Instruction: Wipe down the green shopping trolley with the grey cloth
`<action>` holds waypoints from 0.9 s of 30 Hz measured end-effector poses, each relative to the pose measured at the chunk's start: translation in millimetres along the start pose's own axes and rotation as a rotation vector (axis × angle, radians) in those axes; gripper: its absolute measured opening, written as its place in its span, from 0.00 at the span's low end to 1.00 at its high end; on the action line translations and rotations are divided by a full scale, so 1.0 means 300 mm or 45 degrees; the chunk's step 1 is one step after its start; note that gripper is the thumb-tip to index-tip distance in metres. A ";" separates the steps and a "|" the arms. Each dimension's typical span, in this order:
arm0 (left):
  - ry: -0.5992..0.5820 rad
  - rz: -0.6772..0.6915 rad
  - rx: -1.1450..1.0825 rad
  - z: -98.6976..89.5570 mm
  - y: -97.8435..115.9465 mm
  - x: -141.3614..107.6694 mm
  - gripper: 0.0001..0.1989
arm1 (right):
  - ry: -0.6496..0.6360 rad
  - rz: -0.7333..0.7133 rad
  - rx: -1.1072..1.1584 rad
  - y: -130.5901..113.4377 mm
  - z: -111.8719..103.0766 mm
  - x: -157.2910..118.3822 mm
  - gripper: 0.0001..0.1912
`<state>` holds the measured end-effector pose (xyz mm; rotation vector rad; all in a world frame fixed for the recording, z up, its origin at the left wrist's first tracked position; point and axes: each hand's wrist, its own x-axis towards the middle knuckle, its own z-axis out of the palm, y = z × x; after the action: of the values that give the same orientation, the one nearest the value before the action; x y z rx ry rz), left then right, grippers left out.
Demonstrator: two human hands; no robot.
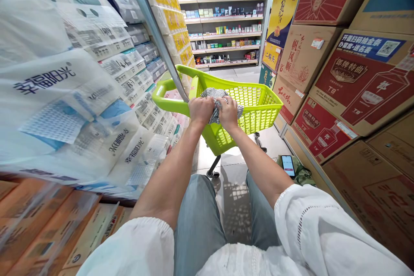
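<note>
A lime-green shopping basket cart [255,92] stands on wheels in front of me, with a metal pole rising from its left part. On its near rim lies a grey striped cloth [213,93], bunched up. My left hand [201,110] is closed at the cloth's left side, close to the foot of the pole. Just right of it, my right hand [227,112] has its fingers curled over the cloth. The fingertips of both hands are partly hidden. Through the basket's holes no goods can be made out.
Wrapped paper packs [48,95] are stacked at the left, above orange cartons [32,224]. Printed boxes [365,77] line the right side. A phone [287,166] rests on a camouflage item [304,174] by the right shelf. Stocked shelves [226,19] stand ahead.
</note>
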<state>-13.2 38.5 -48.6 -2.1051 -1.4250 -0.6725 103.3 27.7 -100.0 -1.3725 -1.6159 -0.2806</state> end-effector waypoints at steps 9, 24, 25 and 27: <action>-0.015 0.047 0.009 -0.017 -0.041 -0.011 0.23 | -0.140 -0.056 -0.027 0.189 -0.108 -0.001 0.16; 0.002 0.054 0.050 -0.034 -0.045 -0.020 0.21 | 0.057 -0.150 0.006 -0.009 -0.115 -0.032 0.16; 0.003 0.062 0.054 -0.037 -0.047 -0.022 0.21 | 0.010 -0.157 0.010 -0.016 -0.125 -0.047 0.17; -0.004 0.064 0.055 -0.043 -0.050 -0.025 0.20 | -0.089 -0.169 0.034 -0.014 -0.150 -0.051 0.19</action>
<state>-31.3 29.8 -41.8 -2.1022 -1.3715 -0.6138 121.0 -14.7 -87.0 -1.2694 -1.7664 -0.2906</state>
